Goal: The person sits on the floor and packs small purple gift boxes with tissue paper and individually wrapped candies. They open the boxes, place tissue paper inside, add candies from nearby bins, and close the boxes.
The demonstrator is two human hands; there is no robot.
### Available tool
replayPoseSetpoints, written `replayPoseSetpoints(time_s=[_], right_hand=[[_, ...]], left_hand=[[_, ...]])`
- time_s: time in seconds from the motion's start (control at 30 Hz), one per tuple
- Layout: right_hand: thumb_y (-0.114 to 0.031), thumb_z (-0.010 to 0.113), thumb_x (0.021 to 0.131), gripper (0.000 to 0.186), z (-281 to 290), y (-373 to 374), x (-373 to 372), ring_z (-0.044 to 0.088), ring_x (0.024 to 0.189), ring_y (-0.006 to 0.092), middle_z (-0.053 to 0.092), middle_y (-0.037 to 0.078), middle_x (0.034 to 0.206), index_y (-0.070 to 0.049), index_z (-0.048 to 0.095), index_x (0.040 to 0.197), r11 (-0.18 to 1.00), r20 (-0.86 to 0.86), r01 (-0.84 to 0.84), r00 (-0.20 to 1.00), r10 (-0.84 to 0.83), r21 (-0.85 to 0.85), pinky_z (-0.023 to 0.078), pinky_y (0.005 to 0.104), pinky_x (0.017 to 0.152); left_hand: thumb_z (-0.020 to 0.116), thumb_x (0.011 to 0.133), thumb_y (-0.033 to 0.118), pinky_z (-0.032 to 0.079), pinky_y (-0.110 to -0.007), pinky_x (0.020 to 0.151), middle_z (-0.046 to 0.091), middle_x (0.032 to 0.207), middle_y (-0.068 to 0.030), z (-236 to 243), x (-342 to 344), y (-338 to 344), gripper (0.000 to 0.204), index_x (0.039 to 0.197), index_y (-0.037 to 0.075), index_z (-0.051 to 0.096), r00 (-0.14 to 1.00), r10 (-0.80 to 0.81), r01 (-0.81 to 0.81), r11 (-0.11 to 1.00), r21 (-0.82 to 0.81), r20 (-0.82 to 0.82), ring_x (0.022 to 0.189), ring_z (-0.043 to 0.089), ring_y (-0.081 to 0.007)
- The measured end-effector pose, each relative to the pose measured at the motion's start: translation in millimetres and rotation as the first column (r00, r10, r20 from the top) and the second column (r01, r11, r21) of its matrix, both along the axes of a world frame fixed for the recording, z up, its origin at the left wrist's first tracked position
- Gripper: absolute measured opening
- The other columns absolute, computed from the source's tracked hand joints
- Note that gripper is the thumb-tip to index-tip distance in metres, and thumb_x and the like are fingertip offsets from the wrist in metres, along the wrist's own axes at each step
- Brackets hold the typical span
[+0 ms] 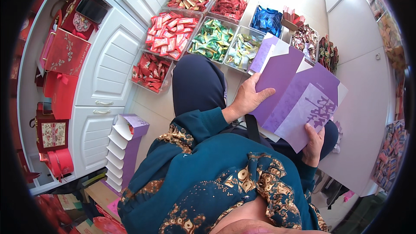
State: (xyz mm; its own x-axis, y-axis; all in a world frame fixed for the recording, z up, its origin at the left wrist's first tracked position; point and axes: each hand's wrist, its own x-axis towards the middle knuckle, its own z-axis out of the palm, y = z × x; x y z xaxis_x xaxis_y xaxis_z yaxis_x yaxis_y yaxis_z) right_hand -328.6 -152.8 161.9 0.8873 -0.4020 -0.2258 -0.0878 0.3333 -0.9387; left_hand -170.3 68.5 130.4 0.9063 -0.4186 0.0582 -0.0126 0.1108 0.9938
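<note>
I hold a flat, unfolded purple cardboard box blank with white inner flaps and a pale printed panel over my lap. My left hand grips its left edge, fingers laid across the purple face. My right hand pinches the lower right corner from beneath, thumb on the pale panel. Both sleeves are teal with gold pattern.
Clear bins of wrapped sweets lie on the floor ahead: red, green, blue, yellow-green. A stack of folded purple boxes leans by a white cabinet. Red gift bags fill the shelves at left.
</note>
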Motion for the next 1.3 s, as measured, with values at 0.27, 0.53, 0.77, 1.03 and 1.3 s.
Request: replayPoseSetpoints(time_s=[0.27, 0.53, 0.77, 1.03, 1.3], right_hand=[[-0.004, 0.062, 0.083, 0.042, 5, -12, -9, 0.058, 0.101, 0.0189, 0.059, 0.009, 0.113, 0.001, 0.048, 0.123, 0.968, -0.111, -0.220, 0.972, 0.207, -0.123, 0.045, 0.0321, 0.090], [-0.017, 0.060, 0.090, 0.049, 13, -4, 30, 0.058, 0.105, 0.0195, 0.057, 0.011, 0.119, 0.002, 0.041, 0.131, 0.987, 0.164, -0.088, 0.984, 0.065, 0.137, 0.047, 0.0321, 0.091], [-0.017, 0.057, 0.091, 0.038, 9, -6, 65, 0.064, 0.093, 0.0173, 0.063, 0.009, 0.108, 0.000, 0.049, 0.124, 0.966, 0.113, -0.093, 0.991, 0.067, 0.240, 0.051, 0.0282, 0.084], [-0.034, 0.077, 0.075, 0.069, 6, -7, 31, 0.057, 0.106, 0.0194, 0.056, 0.010, 0.119, 0.000, 0.046, 0.126, 0.972, 0.297, -0.216, 0.938, 0.180, 0.093, 0.046, 0.0321, 0.092], [-0.056, 0.058, 0.086, 0.048, 23, 4, 50, 0.049, 0.096, 0.0176, 0.049, 0.002, 0.084, -0.009, 0.048, 0.088, 0.928, 0.307, -0.290, 0.928, 0.212, 0.234, 0.040, 0.0364, 0.094]], left_hand=[[0.081, 0.070, 0.041, 0.037, -0.037, 0.102, 0.046, 0.131, -0.0224, 8, 17, -7, 0.099, 0.141, -0.002, 0.027, 0.996, 0.007, -0.008, 1.000, 0.010, 0.092, 0.121, 0.047, -0.0294], [0.084, 0.063, 0.041, 0.022, -0.037, 0.113, 0.024, 0.147, -0.0260, 39, 12, -10, 0.120, 0.146, -0.003, 0.009, 0.965, -0.161, 0.134, 0.982, 0.135, 0.210, 0.138, 0.025, -0.0331], [0.075, 0.074, 0.020, 0.028, -0.035, 0.109, 0.032, 0.144, -0.0184, 49, 17, -8, 0.087, 0.143, -0.002, 0.026, 0.963, -0.194, 0.198, 0.980, -0.002, 0.187, 0.132, 0.035, -0.0239], [0.079, 0.069, 0.017, 0.035, -0.028, 0.100, 0.044, 0.122, -0.0074, 62, -6, 13, 0.081, 0.137, 0.005, 0.036, 0.948, -0.276, 0.295, 0.949, -0.113, 0.156, 0.114, 0.044, -0.0147], [0.070, 0.082, 0.021, 0.038, -0.019, 0.069, 0.044, 0.090, 0.0036, 69, 8, 13, 0.055, 0.128, 0.005, 0.045, 0.942, -0.312, 0.333, 0.912, -0.240, 0.122, 0.079, 0.043, -0.0026]])
